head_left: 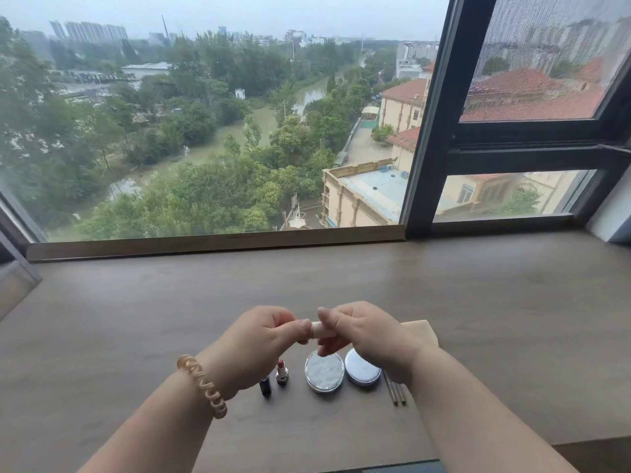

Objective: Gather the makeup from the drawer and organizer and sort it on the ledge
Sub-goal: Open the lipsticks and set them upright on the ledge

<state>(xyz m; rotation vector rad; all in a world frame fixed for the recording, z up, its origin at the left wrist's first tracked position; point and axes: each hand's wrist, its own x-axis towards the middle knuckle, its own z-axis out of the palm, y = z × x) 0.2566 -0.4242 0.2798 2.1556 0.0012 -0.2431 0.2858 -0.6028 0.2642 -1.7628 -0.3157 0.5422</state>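
- Makeup tube [319, 330], pale, sits low centre of frame, its ends pinched by both hands.
- Left hand [263, 336] and right hand [365, 332] curl closed around it.
- Red lipstick [282, 370] stands on the ledge [136, 319] just below.

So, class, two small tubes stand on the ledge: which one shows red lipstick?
The right tube, beside the silvery round compact; its red tip is exposed. The dark tube left of it shows no red.
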